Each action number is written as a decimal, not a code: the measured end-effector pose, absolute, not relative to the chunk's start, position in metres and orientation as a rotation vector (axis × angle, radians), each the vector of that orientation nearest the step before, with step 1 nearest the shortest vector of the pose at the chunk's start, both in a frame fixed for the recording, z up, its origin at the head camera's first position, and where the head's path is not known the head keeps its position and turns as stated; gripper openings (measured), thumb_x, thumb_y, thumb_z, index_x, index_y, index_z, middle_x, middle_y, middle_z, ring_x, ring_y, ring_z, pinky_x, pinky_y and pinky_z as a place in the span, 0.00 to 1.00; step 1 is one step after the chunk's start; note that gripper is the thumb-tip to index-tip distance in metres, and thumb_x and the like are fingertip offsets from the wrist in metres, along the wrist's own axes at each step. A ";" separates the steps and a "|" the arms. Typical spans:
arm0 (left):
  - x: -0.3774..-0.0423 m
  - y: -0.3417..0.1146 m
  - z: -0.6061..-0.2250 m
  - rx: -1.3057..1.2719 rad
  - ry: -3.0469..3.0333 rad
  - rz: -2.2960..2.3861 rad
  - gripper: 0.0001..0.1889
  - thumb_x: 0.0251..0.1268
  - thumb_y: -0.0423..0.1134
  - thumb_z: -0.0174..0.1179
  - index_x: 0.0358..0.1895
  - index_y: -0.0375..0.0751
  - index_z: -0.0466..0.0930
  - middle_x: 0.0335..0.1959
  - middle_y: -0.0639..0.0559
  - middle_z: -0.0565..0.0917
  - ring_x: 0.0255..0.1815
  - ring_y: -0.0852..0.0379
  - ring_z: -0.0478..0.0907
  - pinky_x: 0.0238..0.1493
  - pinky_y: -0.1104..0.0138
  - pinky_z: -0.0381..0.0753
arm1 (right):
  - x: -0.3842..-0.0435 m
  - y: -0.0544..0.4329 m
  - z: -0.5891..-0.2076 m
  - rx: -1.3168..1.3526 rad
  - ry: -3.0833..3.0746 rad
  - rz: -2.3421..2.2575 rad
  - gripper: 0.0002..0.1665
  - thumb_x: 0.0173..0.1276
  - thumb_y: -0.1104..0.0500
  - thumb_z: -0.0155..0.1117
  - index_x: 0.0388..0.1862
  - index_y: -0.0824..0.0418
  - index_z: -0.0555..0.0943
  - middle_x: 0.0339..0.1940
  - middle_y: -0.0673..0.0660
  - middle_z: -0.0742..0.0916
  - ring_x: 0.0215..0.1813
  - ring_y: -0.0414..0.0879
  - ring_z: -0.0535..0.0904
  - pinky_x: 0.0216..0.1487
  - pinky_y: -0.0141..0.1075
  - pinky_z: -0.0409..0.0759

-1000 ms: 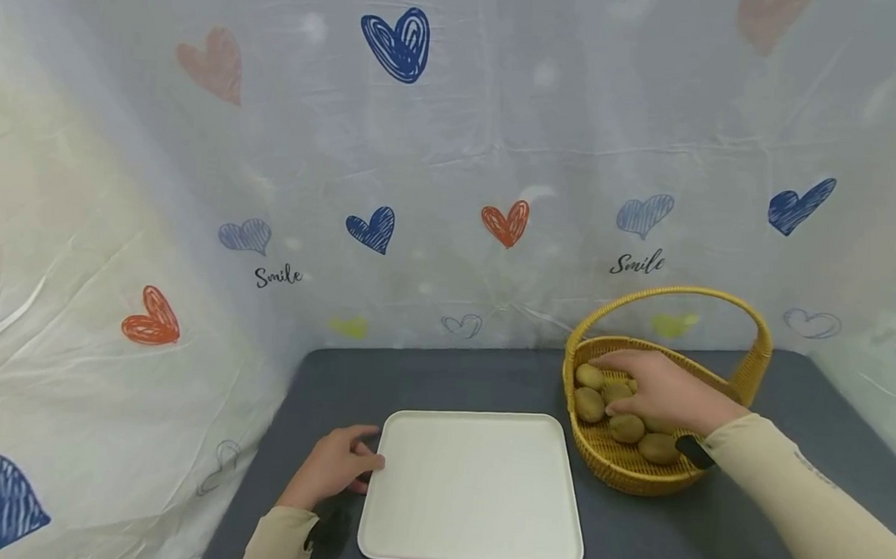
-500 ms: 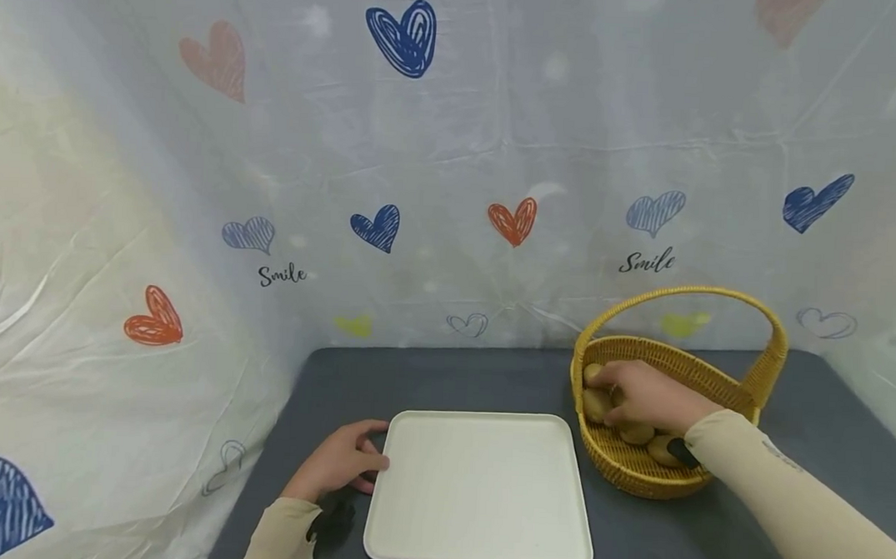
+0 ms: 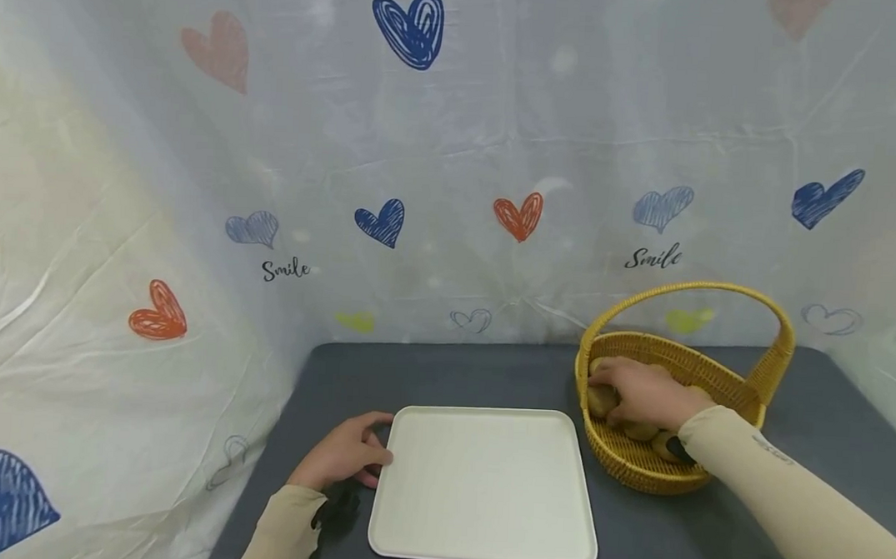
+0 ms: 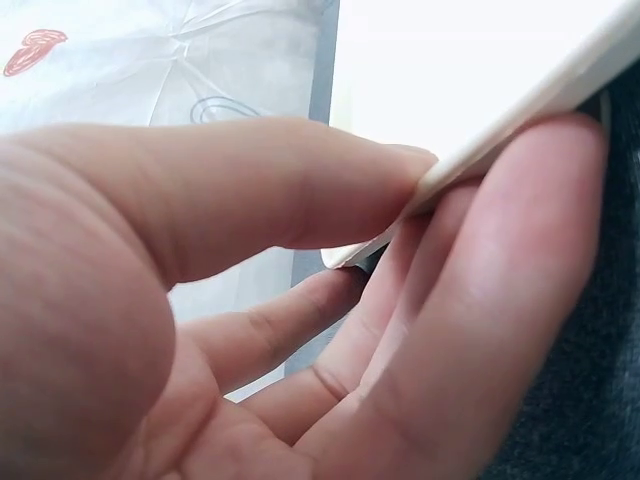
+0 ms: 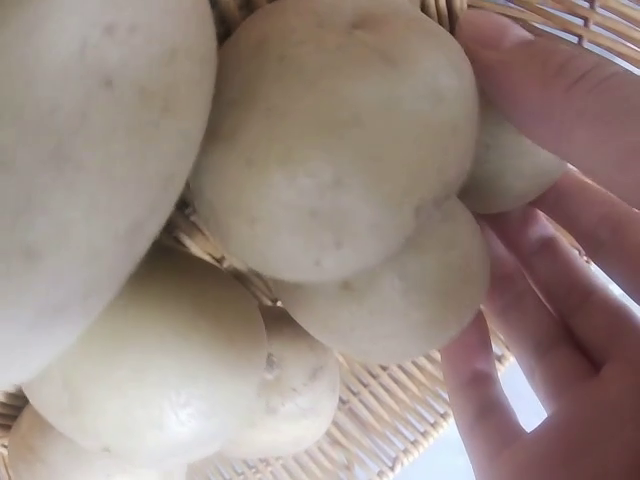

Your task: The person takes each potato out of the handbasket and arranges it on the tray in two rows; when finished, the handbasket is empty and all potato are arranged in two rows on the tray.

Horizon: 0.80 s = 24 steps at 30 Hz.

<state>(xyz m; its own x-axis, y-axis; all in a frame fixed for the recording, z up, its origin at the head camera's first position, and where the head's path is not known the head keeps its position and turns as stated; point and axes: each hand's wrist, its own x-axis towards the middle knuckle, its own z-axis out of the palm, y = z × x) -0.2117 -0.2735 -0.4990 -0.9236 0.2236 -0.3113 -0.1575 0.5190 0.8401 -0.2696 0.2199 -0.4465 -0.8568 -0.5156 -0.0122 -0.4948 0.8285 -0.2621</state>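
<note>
Several potatoes (image 5: 340, 150), frame right, crowd your right hand (image 3: 649, 395), grip unclear, so 1 may slip; left hand (image 3: 343, 454) pinches tray (image 3: 484, 485).

"Where did the head camera look from?"

"Above, facing forward and down, far enough back to fit the tray (image 3: 484, 485) at six o'clock and the basket (image 3: 645, 482) at four."

"And the wrist ones?"

"Much nearer: the left faced the left hand (image 3: 341, 453), tray at one o'clock; the right faced potatoes (image 5: 335, 140), right hand (image 3: 653, 395) at three."

"What did they share?"

"The head view shared the tray with the left wrist's, the basket with the right's."
</note>
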 end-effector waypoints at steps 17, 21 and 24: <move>-0.216 -0.278 -0.506 0.059 2.327 1.422 0.41 0.66 0.34 0.74 0.81 0.37 0.67 0.37 0.40 0.86 0.31 0.48 0.89 0.33 0.54 0.93 | -0.269 0.229 -0.444 -0.774 2.840 -0.585 0.31 0.59 0.58 0.84 0.63 0.58 0.88 0.57 0.55 0.92 0.54 0.51 0.87 0.51 0.46 0.85; -0.216 -0.278 -0.504 0.050 2.332 1.424 0.40 0.65 0.33 0.74 0.80 0.37 0.68 0.37 0.40 0.86 0.30 0.48 0.89 0.33 0.54 0.93 | -0.264 0.231 -0.434 -0.785 2.864 -0.674 0.31 0.61 0.58 0.83 0.64 0.61 0.88 0.60 0.58 0.91 0.58 0.53 0.87 0.57 0.48 0.85; -0.216 -0.278 -0.503 0.046 2.336 1.427 0.40 0.65 0.33 0.74 0.80 0.38 0.68 0.37 0.40 0.86 0.30 0.48 0.89 0.33 0.55 0.93 | -0.258 0.232 -0.424 -0.766 2.902 -0.708 0.33 0.64 0.53 0.83 0.66 0.62 0.87 0.63 0.61 0.90 0.62 0.58 0.86 0.62 0.56 0.85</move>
<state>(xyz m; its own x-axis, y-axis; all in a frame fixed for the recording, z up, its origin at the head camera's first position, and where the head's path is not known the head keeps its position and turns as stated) -0.2156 -0.2778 -0.5025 -0.9190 0.2326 -0.3184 -0.1772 0.4777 0.8604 -0.2577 0.2324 -0.4240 -0.8751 -0.4803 0.0594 -0.4537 0.7713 -0.4465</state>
